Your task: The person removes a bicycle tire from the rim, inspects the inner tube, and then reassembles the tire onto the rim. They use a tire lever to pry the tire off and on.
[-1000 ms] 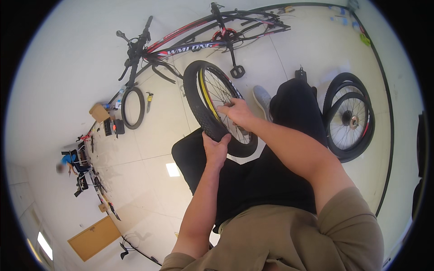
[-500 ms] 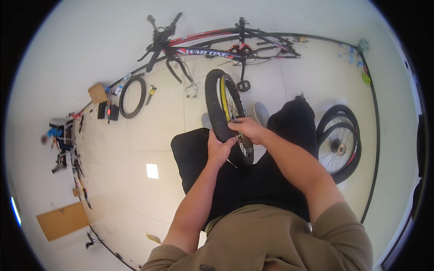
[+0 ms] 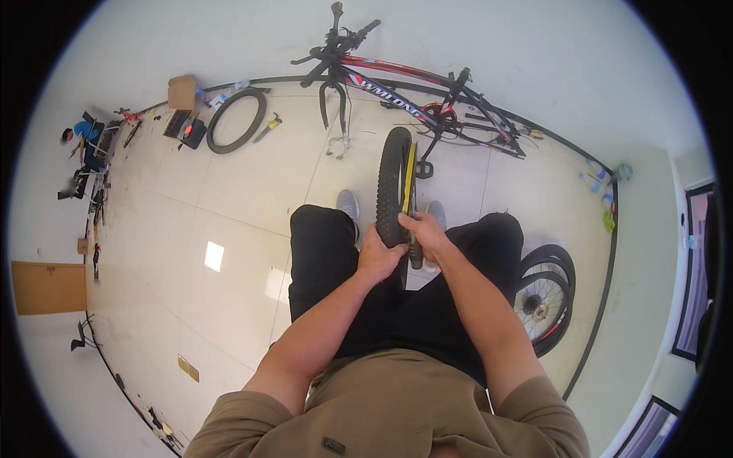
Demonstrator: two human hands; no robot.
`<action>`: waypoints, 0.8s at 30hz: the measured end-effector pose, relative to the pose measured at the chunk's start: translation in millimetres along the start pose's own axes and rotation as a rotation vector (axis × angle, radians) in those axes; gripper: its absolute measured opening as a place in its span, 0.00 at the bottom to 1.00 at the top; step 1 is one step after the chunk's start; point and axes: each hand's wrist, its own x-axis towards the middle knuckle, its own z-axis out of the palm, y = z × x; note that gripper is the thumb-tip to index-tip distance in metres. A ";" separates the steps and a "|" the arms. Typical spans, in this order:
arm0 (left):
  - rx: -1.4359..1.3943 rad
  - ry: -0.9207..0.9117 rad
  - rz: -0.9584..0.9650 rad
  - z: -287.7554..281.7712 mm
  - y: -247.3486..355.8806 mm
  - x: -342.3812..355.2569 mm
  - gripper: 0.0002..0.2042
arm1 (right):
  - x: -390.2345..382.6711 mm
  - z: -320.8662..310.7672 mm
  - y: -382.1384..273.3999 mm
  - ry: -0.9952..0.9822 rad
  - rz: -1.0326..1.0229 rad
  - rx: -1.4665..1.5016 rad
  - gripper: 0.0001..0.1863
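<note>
A black knobby bicycle tire stands upright between my knees, partly off the wheel rim beside it. Along the rim runs a yellow rim strip, seen nearly edge-on. My left hand is closed around the near part of the tire, its thumb pointing toward the rim. On the other side, my right hand grips the rim and tire edge, thumb pressed by the lower end of the yellow strip. My palms hide the wheel's near part.
Ahead, a black and red bicycle frame without wheels leans along the wall. A loose tire, a yellow-handled tool and a cardboard box lie far left. A spoked wheel rests on my right. A person sits far left.
The wheel has turned from a slant to nearly edge-on and upright, so its spokes no longer show. Both hands keep hold of it. My view has shifted and rotated.
</note>
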 end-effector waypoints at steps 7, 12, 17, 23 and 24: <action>-0.093 -0.052 0.027 6.7 -8.6 6.8 0.31 | -4.7 -7.0 -6.5 0.073 0.066 -0.092 0.17; -0.169 -0.057 -0.029 6.4 -0.9 8.4 0.29 | -9.9 -7.3 -7.0 0.159 0.018 0.019 0.19; -0.281 -0.072 0.054 1.4 -15.4 35.2 0.28 | -3.4 -11.9 5.6 0.214 -0.030 -0.087 0.20; -0.509 -0.219 0.081 -23.0 -21.7 73.0 0.26 | -8.4 2.1 18.0 0.039 0.023 -0.379 0.19; -0.487 -0.206 0.072 -24.2 -15.7 71.8 0.25 | -8.7 0.9 21.3 0.038 0.016 -0.448 0.19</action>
